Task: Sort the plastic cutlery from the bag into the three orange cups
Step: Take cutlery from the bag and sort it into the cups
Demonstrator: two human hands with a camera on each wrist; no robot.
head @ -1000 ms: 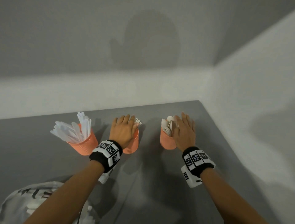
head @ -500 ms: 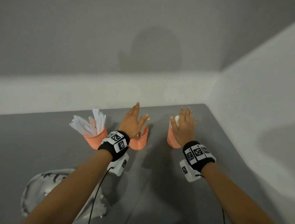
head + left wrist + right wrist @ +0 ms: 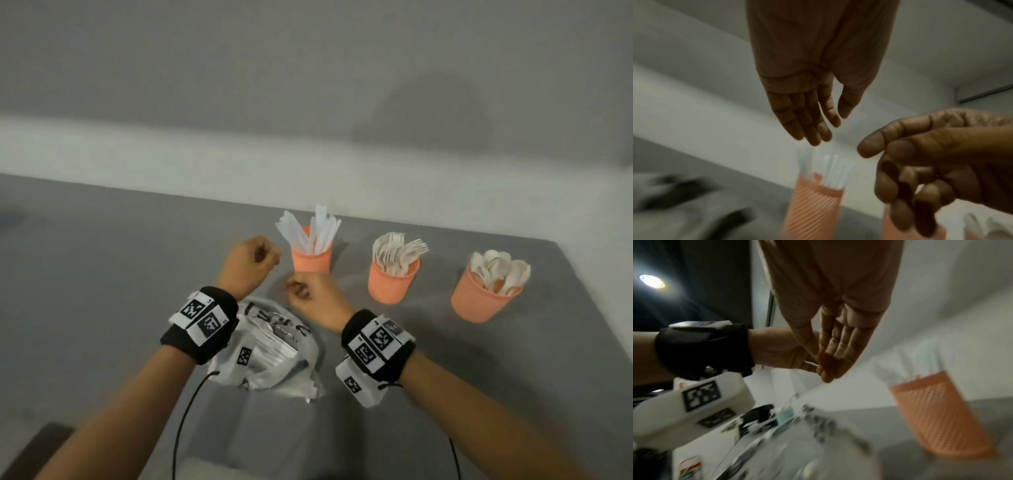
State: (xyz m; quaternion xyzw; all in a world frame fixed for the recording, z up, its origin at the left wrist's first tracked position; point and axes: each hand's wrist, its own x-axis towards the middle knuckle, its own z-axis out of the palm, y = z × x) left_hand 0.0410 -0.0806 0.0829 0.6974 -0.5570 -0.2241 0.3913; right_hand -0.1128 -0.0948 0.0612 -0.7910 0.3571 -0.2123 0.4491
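Note:
Three orange cups stand in a row on the grey table (image 3: 102,274). The left cup (image 3: 311,262) holds white knives, the middle cup (image 3: 392,284) forks, the right cup (image 3: 483,301) spoons. A clear printed bag (image 3: 274,349) with white cutlery inside lies under my wrists. My left hand (image 3: 269,258) hovers just left of the knife cup, and the left wrist view shows its fingers (image 3: 813,126) hanging relaxed and holding nothing. My right hand (image 3: 298,293) hovers over the bag's far end in front of the knife cup, loosely curled and empty.
A pale wall runs along the table's far edge and right side. The table's near left corner shows a dark gap (image 3: 44,442). Cables trail from both wristbands over the near table. Bare tabletop lies left of the bag.
Both hands left the fork and spoon cups and drew back leftward to above the bag. Their fingers went from spread flat to loosely curled. The view swung left, bringing the bag to the centre.

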